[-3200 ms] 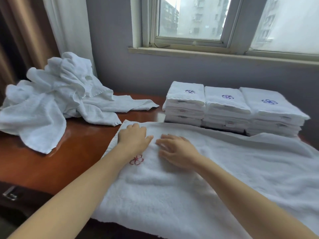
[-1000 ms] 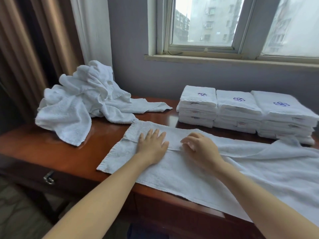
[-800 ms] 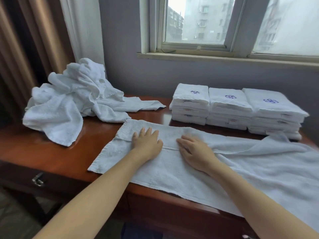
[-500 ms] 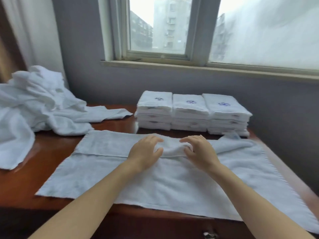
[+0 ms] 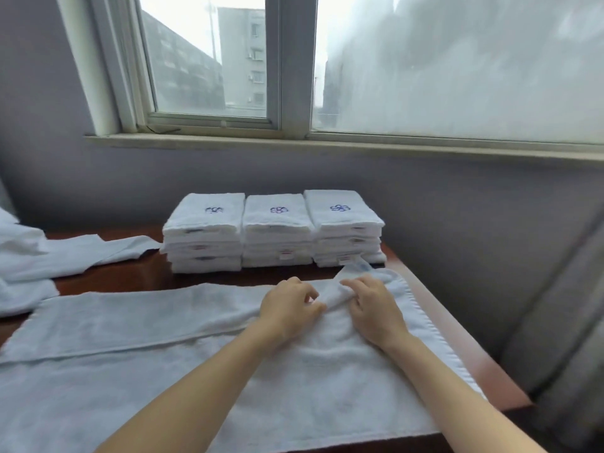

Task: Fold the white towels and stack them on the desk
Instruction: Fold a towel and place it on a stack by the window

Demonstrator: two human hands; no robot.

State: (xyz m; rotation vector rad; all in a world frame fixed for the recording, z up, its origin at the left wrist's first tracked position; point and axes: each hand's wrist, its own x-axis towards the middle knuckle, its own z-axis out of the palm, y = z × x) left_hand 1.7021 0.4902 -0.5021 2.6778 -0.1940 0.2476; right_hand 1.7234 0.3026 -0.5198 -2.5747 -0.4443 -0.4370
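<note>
A long white towel lies spread across the wooden desk, its far edge folded over toward me along most of its length. My left hand and my right hand sit close together on the towel's far right part, each with curled fingers pinching a raised ridge of cloth between them. Three stacks of folded white towels with blue embroidered marks stand side by side behind my hands, against the wall.
A heap of unfolded white towels lies at the left edge of the desk. The desk's right edge runs close to a grey upholstered seat. A window sill is above the stacks.
My hands have slid rightward along the towel's folded edge, from its left end to near its right end, and the view has turned right. They went from pressing flat to pinching the cloth.
</note>
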